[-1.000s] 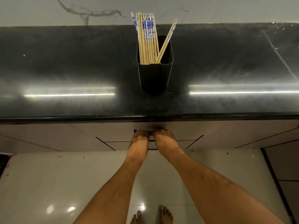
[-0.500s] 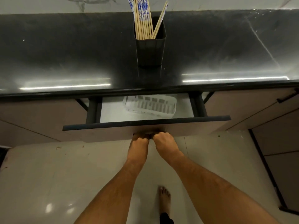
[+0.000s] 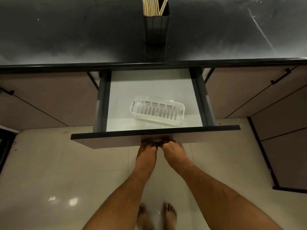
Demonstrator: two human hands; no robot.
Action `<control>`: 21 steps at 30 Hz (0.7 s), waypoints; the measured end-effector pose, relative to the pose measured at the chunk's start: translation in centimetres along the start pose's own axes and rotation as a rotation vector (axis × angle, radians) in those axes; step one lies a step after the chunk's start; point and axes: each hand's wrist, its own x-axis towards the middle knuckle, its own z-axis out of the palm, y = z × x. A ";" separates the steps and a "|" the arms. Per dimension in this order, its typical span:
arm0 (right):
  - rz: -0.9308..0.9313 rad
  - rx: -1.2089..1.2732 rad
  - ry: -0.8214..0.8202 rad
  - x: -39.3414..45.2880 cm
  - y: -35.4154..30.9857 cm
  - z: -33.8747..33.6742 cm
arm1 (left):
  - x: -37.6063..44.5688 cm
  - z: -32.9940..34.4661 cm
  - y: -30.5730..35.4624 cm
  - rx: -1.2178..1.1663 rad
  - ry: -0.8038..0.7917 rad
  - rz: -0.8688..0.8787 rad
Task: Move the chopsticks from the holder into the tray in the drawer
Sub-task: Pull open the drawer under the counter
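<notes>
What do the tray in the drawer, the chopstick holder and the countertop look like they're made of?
The tray looks like white moulded plastic: thin walls, slotted floor and sides, slight sheen. The chopstick holder is dark and matte with vertical seams; plastic or coated metal, hard to tell. The countertop looks like polished black stone, glossy enough to mirror the holder. The chopsticks look like pale bamboo or wood.

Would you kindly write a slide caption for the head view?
Both hands, left hand and right hand, grip the open drawer; white tray inside, chopsticks in holder.
</notes>
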 end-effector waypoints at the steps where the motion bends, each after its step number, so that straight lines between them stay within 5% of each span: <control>1: -0.001 0.002 0.004 -0.7 -0.1 0.3 | -0.5 0.4 0.0 0.047 -0.016 0.009; 3: -0.005 0.009 0.008 -1.8 -0.3 0.8 | -1.2 1.1 -0.3 0.022 -0.072 -0.022; 11: -0.019 0.017 0.018 -5.7 -1.5 2.0 | -4.8 2.6 -0.4 0.559 0.010 0.126; 21: -0.064 -0.017 0.002 -9.4 -2.1 2.4 | -8.5 2.8 0.0 0.467 -0.059 0.105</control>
